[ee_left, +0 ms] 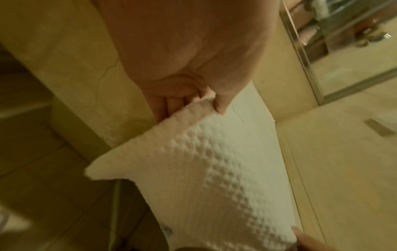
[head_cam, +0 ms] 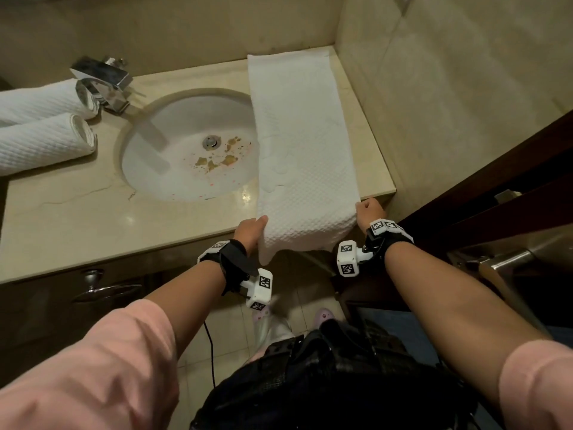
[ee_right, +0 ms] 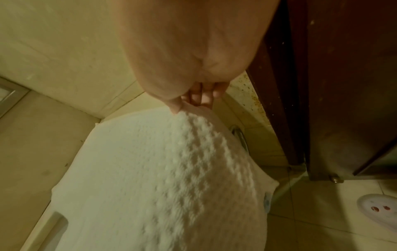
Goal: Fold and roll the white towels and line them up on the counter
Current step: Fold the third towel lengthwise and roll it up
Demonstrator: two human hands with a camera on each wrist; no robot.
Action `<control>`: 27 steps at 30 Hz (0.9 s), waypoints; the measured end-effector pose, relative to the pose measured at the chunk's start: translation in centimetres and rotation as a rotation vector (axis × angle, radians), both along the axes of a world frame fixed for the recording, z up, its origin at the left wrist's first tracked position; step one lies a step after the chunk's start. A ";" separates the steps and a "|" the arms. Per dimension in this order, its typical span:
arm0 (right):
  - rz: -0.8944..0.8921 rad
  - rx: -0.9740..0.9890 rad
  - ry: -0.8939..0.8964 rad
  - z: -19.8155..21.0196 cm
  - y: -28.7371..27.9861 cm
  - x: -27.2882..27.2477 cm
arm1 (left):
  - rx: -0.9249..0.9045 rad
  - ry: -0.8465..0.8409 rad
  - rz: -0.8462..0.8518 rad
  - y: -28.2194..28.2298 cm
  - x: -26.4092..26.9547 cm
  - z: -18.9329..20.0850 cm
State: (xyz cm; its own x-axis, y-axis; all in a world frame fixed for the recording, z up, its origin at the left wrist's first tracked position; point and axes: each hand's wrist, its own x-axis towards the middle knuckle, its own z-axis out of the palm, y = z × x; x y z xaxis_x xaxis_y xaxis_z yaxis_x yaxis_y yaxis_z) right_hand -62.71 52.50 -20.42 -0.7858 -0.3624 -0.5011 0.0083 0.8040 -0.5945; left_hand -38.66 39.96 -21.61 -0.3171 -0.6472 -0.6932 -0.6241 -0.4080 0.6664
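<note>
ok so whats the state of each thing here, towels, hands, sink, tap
flat towel: folded into a long strip on the counter, near end hanging over the front edge
rolled towels: two, rolled, side by side left of the sink
left hand: pinches the strip's near left edge
right hand: pinches its near right edge
sink: brown stains near the drain
faucet: no water running

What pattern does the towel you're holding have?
The towel is plain white with a raised waffle texture, clearest in the right wrist view.
</note>
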 end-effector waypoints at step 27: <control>-0.036 -0.018 -0.239 -1.3 -0.7 0.4 | -0.029 0.094 -0.192 1.5 0.1 -2.8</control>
State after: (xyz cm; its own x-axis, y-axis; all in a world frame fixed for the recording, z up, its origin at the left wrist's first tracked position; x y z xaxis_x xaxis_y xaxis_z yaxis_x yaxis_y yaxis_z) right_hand -62.30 51.79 -21.73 -0.6585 -0.3465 -0.6681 0.1788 0.7903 -0.5861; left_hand -38.52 41.48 -24.38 -0.4989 -0.5881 -0.6366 -0.6230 -0.2673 0.7352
